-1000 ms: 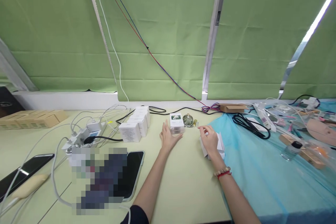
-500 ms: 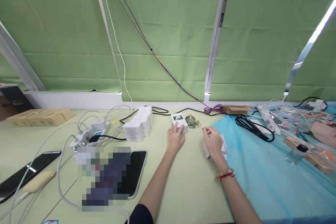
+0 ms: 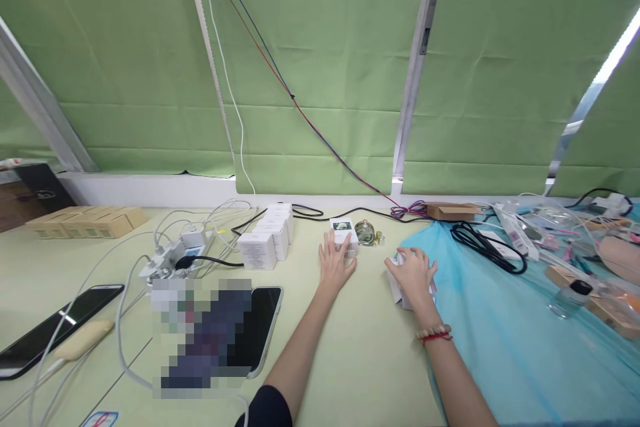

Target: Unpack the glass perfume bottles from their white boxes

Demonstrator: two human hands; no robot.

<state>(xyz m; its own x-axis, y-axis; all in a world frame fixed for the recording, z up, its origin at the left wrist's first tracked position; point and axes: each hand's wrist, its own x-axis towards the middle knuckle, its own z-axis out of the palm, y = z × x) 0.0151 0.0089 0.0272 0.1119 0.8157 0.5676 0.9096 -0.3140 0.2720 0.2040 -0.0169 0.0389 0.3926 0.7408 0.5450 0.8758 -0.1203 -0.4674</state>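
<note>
My left hand [image 3: 336, 264] rests against the near side of a small white box with a flower picture [image 3: 343, 230] on the pale green table [image 3: 360, 353]; its fingers lie on the box. Just right of that box stands a round glass bottle [image 3: 365, 232] with a small gold cap beside it. My right hand [image 3: 414, 272] lies flat on a folded white carton [image 3: 400, 290] at the edge of the blue cloth [image 3: 520, 340]. A beaded bracelet is on that wrist.
A row of white boxes [image 3: 267, 240] stands left of my left hand. A power strip with cables [image 3: 173, 257], two phones [image 3: 60, 327] and brown boxes [image 3: 85, 221] fill the left. Black cable [image 3: 487, 247], tools and a small jar [image 3: 567, 297] lie on the cloth.
My left hand moved forward from beside the flower box onto its near side. My right hand lowered and flattened onto the white carton. The camera view shifted slightly.
</note>
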